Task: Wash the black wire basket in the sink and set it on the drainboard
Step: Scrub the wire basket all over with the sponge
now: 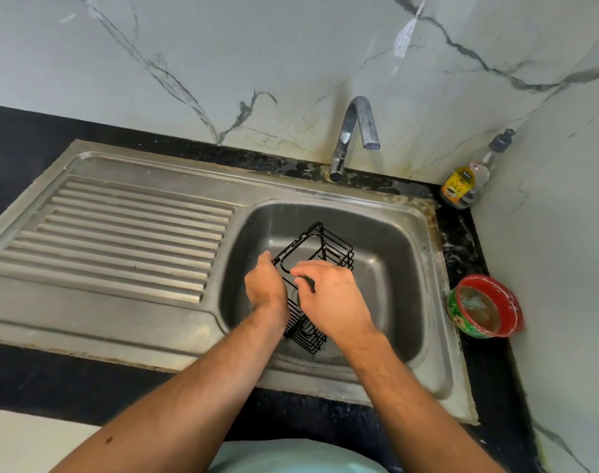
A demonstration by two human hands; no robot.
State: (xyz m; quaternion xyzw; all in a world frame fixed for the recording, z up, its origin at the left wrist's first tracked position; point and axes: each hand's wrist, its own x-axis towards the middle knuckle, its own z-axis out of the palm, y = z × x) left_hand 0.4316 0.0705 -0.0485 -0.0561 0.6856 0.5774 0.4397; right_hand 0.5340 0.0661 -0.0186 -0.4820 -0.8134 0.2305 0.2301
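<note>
The black wire basket stands tilted inside the steel sink basin, its open end toward the back wall. My left hand grips the basket's left rim. My right hand pinches a dark green scrub pad and holds it against the basket's wires. Both hands cover the basket's middle. The ribbed drainboard lies to the left of the basin with nothing on it.
A curved tap stands behind the basin with no water running. A dish-soap bottle sits in the back right corner. A red and green bowl rests on the black counter right of the sink.
</note>
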